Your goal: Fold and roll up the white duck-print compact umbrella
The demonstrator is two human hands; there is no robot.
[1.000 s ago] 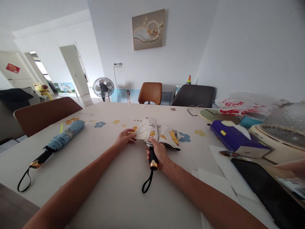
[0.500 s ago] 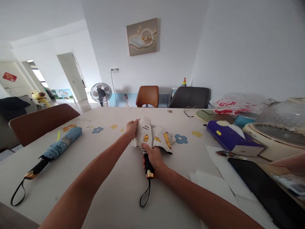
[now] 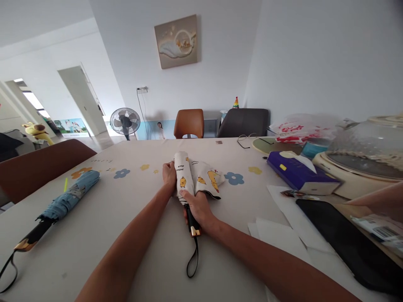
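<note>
A white folding umbrella (image 3: 182, 172) with yellow ducks lies mid-table, its black handle with a gold end pointing toward me and a wrist strap looping off it. My left hand (image 3: 170, 174) is closed on the left side of the rolled canopy. Around the handle's top and the canopy's lower edge wraps my right hand (image 3: 200, 209), its thumb on the fabric. A loose flap of canopy (image 3: 208, 178) spreads to the right, above that hand. Far to the left rests a folded blue umbrella (image 3: 67, 199) with a black and gold handle.
On the right are a purple tissue box (image 3: 292, 172), a black phone-like slab (image 3: 346, 239), white papers (image 3: 277, 237), a cream appliance with a clear lid (image 3: 362, 167) and a plastic bag (image 3: 302, 128). Eyeglasses (image 3: 252, 140) lie at the table's far edge. Another person's arm (image 3: 380, 195) enters at right.
My left hand has wrapped further around the canopy's left side, which now looks narrower and more tightly rolled. The right hand keeps its grip. The whole view has shifted slightly.
</note>
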